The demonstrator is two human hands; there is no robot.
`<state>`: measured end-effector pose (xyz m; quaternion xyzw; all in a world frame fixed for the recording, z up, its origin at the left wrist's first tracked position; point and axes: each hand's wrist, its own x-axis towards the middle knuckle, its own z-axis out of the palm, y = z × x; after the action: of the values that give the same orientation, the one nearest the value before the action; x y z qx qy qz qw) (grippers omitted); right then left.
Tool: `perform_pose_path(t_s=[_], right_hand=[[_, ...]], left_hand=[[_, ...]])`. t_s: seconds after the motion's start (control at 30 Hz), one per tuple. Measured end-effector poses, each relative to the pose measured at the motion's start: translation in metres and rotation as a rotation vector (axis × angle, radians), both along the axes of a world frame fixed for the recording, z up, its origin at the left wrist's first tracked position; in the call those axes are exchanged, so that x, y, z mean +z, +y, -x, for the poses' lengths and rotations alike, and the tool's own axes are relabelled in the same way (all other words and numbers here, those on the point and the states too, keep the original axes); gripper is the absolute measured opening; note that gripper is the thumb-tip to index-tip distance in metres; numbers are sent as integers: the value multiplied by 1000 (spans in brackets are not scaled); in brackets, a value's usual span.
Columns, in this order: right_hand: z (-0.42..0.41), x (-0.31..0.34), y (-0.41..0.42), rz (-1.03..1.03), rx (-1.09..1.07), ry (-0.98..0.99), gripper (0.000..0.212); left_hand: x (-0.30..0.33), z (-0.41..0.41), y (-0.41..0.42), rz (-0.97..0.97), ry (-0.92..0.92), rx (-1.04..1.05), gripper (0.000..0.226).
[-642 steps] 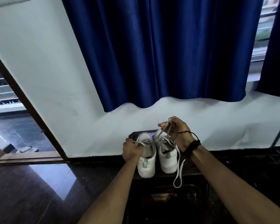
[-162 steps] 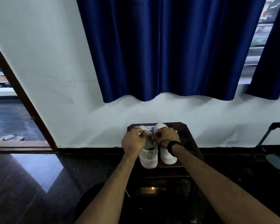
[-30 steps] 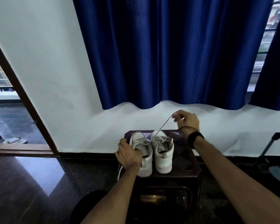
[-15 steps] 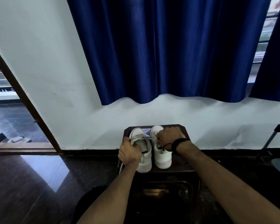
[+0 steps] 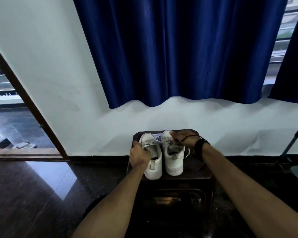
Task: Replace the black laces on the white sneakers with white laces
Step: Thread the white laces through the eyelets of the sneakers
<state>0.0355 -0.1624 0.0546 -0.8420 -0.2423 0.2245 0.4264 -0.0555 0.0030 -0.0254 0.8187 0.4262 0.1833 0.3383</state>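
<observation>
- The two white sneakers point(image 5: 163, 155) are standing side by side, heels toward the person, on a small dark stool point(image 5: 196, 164) directly under both hands.
- The right hand point(image 5: 183, 138) is curling over the right sneaker's tongue, pinching a white lace point(image 5: 173, 144); a loose end is hanging just beside the wrist.
- The left hand point(image 5: 139, 155) is clenching around the left sneaker's outer side, with a lace strand lying at its fingertips.
- No black laces are showing, so removal looks done; white lacing seems well underway, with final threading or tightening probably remaining.
- A blue curtain point(image 5: 179, 48) is hanging beyond the hands.
</observation>
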Motion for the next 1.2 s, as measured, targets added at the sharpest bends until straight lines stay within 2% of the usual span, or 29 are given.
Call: perform_pose_path(t_s=[0.07,0.1,0.17,0.27,0.4,0.5,0.6,0.77,0.87,0.97,1.07,1.13,1.2], right_hand=[[-2,15,-4,-36,-12,76,36],[-4,21,-5,-47,-12,99,37],[-4,33,-4,-64,13,121,37],[0,57,-3,-145,25,250,32],[3,100,-1,-34,85,82,27],[5,137,2,6,158,13,27],[9,171,2,65,234,-73,27],[25,208,8,203,254,-363,21],[31,213,12,64,151,-432,12],[34,216,12,-131,160,-329,12],[36,213,11,-197,270,-189,17],[36,209,12,-226,277,-190,16],[35,206,15,-275,217,-229,13]], left_hand=[[21,0,19,51,161,-91,51],[38,0,30,92,191,-143,53],[76,3,48,181,125,-253,39],[139,15,62,232,-2,-312,21],[209,36,65,225,-103,-388,11],[244,45,59,221,-186,-464,15],[271,47,52,132,-205,-518,15],[296,47,44,9,-203,-596,6],[302,50,37,11,-307,-594,10],[300,53,33,218,-390,-642,17],[296,55,32,426,-426,-701,26],[293,56,31,498,-454,-727,31],[291,54,29,507,-491,-713,25]])
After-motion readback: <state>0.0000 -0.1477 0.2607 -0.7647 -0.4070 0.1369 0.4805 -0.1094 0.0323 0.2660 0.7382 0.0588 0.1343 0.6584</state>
